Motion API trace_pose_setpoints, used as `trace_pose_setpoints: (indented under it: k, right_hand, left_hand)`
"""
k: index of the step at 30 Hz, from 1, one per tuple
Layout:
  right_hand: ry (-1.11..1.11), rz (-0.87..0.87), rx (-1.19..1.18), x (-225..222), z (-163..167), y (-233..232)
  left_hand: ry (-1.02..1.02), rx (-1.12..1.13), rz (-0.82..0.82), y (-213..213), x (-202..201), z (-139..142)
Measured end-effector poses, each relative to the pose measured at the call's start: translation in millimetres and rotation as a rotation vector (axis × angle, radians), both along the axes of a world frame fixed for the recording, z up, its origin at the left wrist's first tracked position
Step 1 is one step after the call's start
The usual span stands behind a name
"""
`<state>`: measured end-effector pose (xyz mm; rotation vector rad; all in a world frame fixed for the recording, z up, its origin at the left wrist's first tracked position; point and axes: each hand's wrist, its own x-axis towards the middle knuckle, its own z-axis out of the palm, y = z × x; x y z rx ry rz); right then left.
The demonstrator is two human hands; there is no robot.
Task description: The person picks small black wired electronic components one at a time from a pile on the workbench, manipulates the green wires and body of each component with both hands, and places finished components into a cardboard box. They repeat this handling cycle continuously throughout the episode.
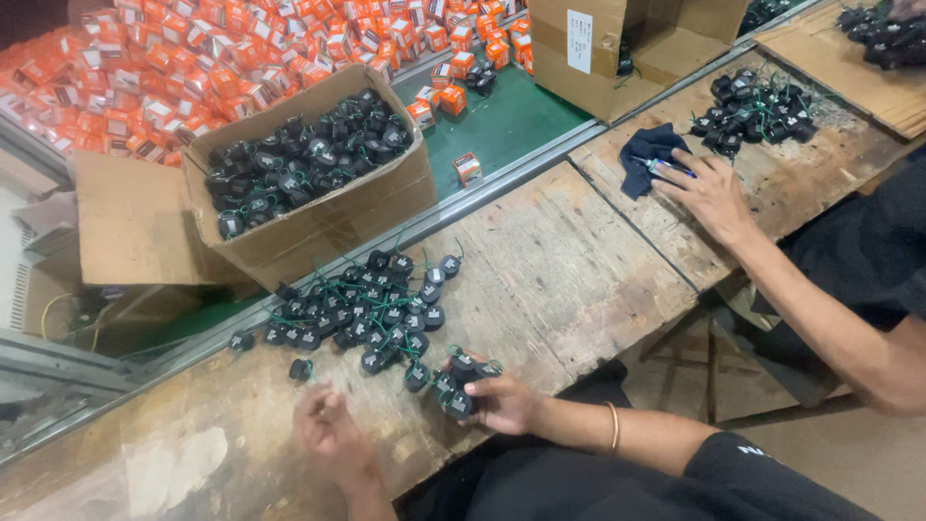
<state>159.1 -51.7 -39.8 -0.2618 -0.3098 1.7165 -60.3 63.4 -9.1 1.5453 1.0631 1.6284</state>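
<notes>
Right hand (pixel 502 400) curled, clamped on black parts (pixel 461 381); left hand (pixel 328 434) loosely bent, empty, resting on workbench (pixel 540 260).

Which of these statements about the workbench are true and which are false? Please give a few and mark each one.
1. The right hand holds several black parts. True.
2. The left hand grips an orange box. False: it rests on the wooden bench, holding nothing visible.
3. The cardboard box contains black parts. True.
4. A co-worker's hand lies on the green belt. False: it touches a dark cloth on the bench.
</notes>
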Motion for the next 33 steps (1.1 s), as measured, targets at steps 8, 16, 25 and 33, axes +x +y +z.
trace_pose_setpoints:
  k: [8, 16, 25, 33]
  right_hand:
    - [-0.191, 0.126, 0.015, -2.7, 17.8, -6.2]
    - [-0.222, 0.132, 0.008, -2.6, 16.7, -5.0]
    - [-0.222, 0.075, 0.105, -2.1, 19.7, -5.8]
    - [-0.227, 0.077, 0.06, -5.0, 35.6, -4.0]
  left_hand:
    - [0.917, 0.076, -0.001, 29.0, 7.1, 6.8]
    - [0.813, 0.286, -0.102, 18.5, 15.1, 10.5]
    - [0.682, -0.068, 0.163, 7.3, -9.4, -13.8]
    - [0.317, -0.015, -0.04, -17.9, -15.0, 6.3]
